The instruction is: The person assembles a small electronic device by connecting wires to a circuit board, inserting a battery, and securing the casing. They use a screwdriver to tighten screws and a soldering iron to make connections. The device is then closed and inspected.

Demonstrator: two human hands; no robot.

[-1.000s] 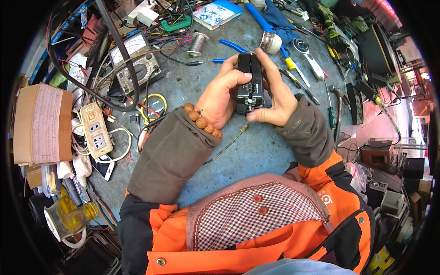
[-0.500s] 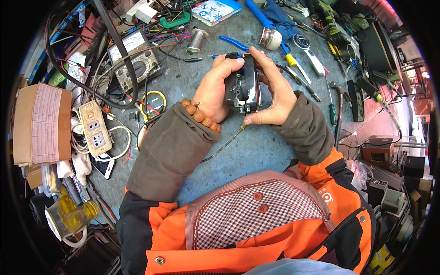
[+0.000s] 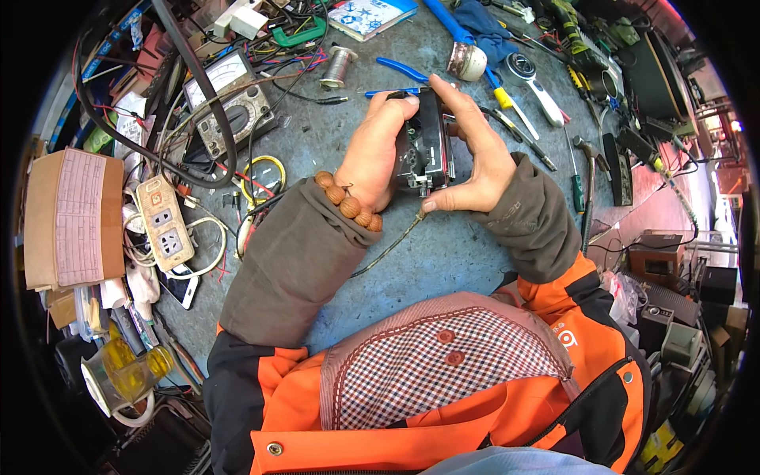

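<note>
Cluttered blue-grey desk, seen from above. Far left on it: analogue multimeter. Near mid-desk, the left hand is closed round the left side of a black boxy device, w/ thumb laid over its far end. Right hand is spread in a wide C along the device's right side: index finger up at the far end, thumb down by the near end; can't tell if it's gripping. Device sits btwn both hands, approx. upright in view, above bare desk. Brown bead bracelet on left wrist. Thin cable runs from by the right thumb toward the left sleeve.
</note>
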